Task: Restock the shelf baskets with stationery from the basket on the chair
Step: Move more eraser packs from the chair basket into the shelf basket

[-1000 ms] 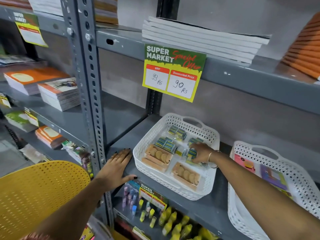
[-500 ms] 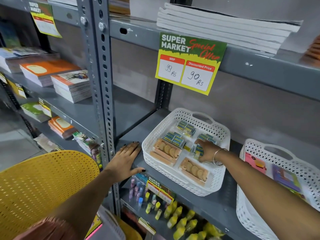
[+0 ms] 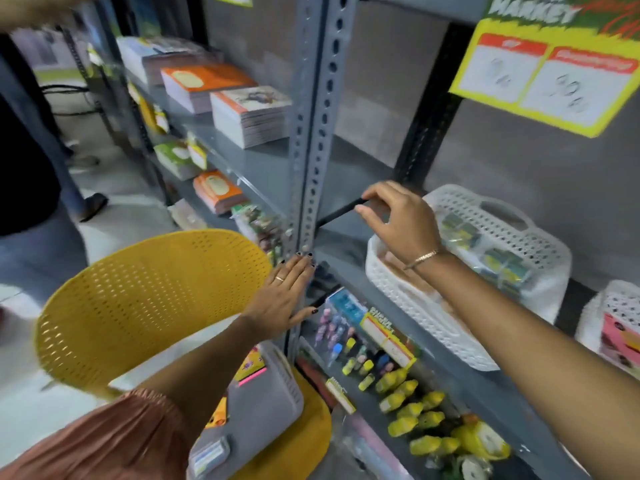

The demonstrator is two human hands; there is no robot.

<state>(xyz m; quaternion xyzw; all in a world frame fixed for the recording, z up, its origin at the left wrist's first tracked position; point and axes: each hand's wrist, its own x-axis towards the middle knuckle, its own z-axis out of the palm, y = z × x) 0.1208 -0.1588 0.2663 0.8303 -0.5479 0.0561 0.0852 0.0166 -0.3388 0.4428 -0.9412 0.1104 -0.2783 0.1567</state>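
My right hand (image 3: 398, 220) hovers above the left end of the white shelf basket (image 3: 415, 306), fingers apart and holding nothing. That basket holds packs of green-blue and tan stationery (image 3: 502, 268). My left hand (image 3: 280, 299) lies flat, fingers together, against the grey shelf upright (image 3: 311, 133) at the shelf edge. Below it, a grey basket (image 3: 270, 393) with colourful packs sits on the yellow chair (image 3: 145, 299). A second white basket (image 3: 613, 313) with pink items shows at the right edge.
Stacks of notebooks (image 3: 249, 112) fill the left shelves. A yellow price sign (image 3: 547, 77) hangs from the upper shelf. Yellow bottles (image 3: 415, 410) and small markers line the shelf below. Another person (image 3: 31, 168) stands at the left on the floor.
My right hand has lifted out of the white basket and moved left above its end. The view has swung down and left, showing the chair's basket. My left hand stays at the shelf edge.
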